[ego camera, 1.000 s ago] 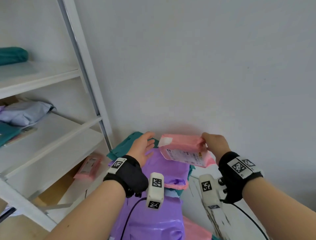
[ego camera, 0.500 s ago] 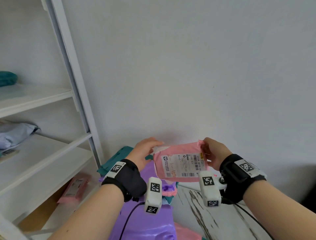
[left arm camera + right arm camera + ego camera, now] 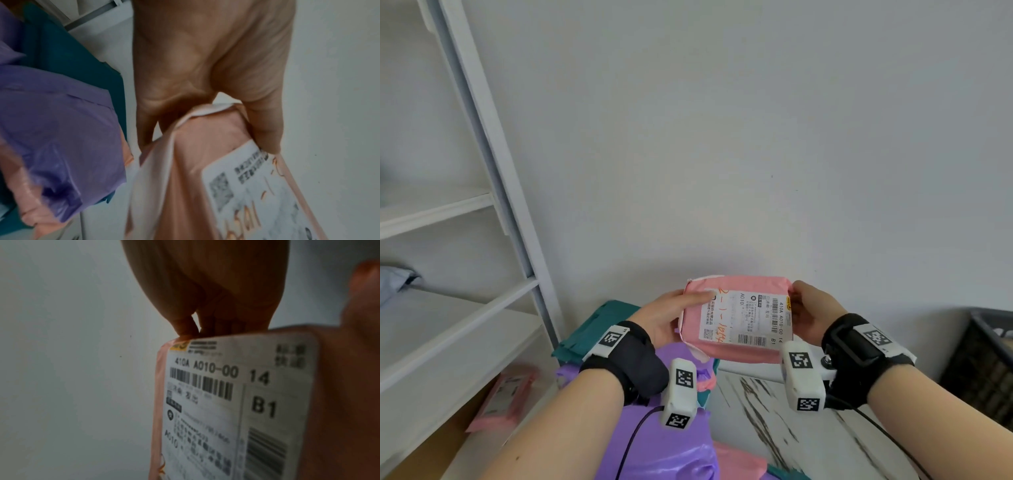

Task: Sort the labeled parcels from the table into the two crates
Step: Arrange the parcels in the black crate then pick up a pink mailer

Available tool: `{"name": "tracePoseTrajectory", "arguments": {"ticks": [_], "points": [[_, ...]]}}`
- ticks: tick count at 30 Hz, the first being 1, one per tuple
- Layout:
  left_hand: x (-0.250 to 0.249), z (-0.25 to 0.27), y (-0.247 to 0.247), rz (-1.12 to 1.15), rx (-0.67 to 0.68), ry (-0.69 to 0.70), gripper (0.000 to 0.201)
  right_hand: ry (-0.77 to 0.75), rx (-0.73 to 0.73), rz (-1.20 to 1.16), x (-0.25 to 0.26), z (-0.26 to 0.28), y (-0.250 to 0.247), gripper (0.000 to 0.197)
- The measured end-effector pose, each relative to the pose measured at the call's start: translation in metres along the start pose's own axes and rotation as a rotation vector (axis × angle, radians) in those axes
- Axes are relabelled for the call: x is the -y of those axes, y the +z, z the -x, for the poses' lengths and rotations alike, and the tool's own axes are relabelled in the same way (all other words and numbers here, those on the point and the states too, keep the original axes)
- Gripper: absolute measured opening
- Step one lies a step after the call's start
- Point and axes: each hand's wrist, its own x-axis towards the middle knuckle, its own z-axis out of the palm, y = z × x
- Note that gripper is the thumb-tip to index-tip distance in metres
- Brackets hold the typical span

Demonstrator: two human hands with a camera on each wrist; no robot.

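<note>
A dark crate point(image 3: 983, 363) sat far to the right, with a pile of bags point(image 3: 654, 438) on the table point(image 3: 808, 428) below. The pink parcel point(image 3: 736, 318) was up in the air, its label point(image 3: 746, 320) facing the person. The left hand point(image 3: 667, 318) and right hand point(image 3: 808, 317) each pinched an edge. The bag looked slippery, so it might slide out and fall. A misread label could send it to the wrong crate.

Soft, even daylight across the pale wall point(image 3: 722, 137) in the head view; no glare, faint shadow low behind the pink parcel point(image 3: 736, 318). Shelf posts point(image 3: 493, 164) bowed by wide-angle distortion at the left edge. Dim and muddy in both wrist views, left hand point(image 3: 205, 65) and right hand point(image 3: 205, 285) dark against the lit wall. Label point(image 3: 236, 402) readable though soft, smeared toward the frame edges; purple bag point(image 3: 61, 129) blurred.
</note>
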Motion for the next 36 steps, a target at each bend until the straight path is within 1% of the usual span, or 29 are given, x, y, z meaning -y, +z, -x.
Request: {"name": "tracePoseTrajectory", "arguments": {"ticks": [3,5,7,8,10,12,13,15,17,19,21,22,24,25,26,27,29,30,31,36], "points": [[-0.003,-0.003,0.007,0.072,0.001,0.002,0.042,-0.021,0.033,0.08,0.001,0.004,-0.006,0.032],[-0.001,-0.007,0.008,0.149,-0.032,0.018,0.04,-0.03,0.041,0.168,0.003,0.005,-0.013,0.04],[0.001,-0.012,0.008,0.212,-0.069,0.041,0.044,-0.021,0.047,0.253,0.005,0.007,-0.018,0.045],[0.001,-0.015,0.008,0.234,-0.08,0.05,0.044,-0.013,0.062,0.294,0.004,0.008,-0.02,0.045],[0.0,-0.017,0.012,0.284,-0.06,0.069,0.039,-0.008,0.107,0.342,0.002,0.011,-0.02,0.042],[-0.003,-0.016,0.019,0.323,-0.021,0.067,0.035,-0.025,0.156,0.345,-0.001,0.013,-0.017,0.038],[-0.003,-0.016,0.022,0.325,-0.007,0.06,0.037,-0.045,0.168,0.333,-0.002,0.014,-0.015,0.036],[-0.003,-0.014,0.025,0.282,0.013,0.038,0.041,-0.102,0.155,0.266,-0.002,0.011,-0.014,0.036],[-0.001,-0.014,0.026,0.183,0.011,0.008,0.041,-0.154,0.117,0.174,0.0,0.008,-0.016,0.048],[0.0,-0.012,0.027,0.048,0.004,-0.009,0.033,-0.185,0.096,0.09,0.003,0.006,-0.021,0.063],[0.001,-0.012,0.029,-0.04,0.013,-0.001,0.024,-0.214,0.096,0.072,0.008,0.009,-0.026,0.072],[0.001,-0.013,0.03,-0.066,0.02,0.012,0.028,-0.232,0.1,0.098,0.01,0.011,-0.028,0.076],[0.0,-0.015,0.033,-0.086,0.023,0.045,0.048,-0.262,0.128,0.189,0.014,0.016,-0.03,0.081],[0.0,-0.015,0.034,-0.088,0.023,0.053,0.059,-0.263,0.15,0.218,0.015,0.018,-0.03,0.081],[0.0,-0.016,0.036,-0.087,0.03,0.052,0.063,-0.254,0.167,0.228,0.015,0.019,-0.03,0.079],[-0.001,-0.017,0.038,-0.079,0.04,0.045,0.059,-0.241,0.18,0.23,0.015,0.02,-0.03,0.077],[-0.002,-0.016,0.044,-0.049,0.073,0.032,0.03,-0.219,0.198,0.224,0.015,0.02,-0.028,0.072],[-0.002,-0.016,0.046,-0.035,0.081,0.033,0.02,-0.216,0.207,0.215,0.014,0.019,-0.027,0.069],[-0.003,-0.015,0.048,-0.025,0.088,0.033,0.018,-0.216,0.214,0.204,0.013,0.018,-0.026,0.067],[-0.006,-0.011,0.053,-0.016,0.127,0.05,0.035,-0.213,0.253,0.174,0.01,0.016,-0.023,0.057]]}}
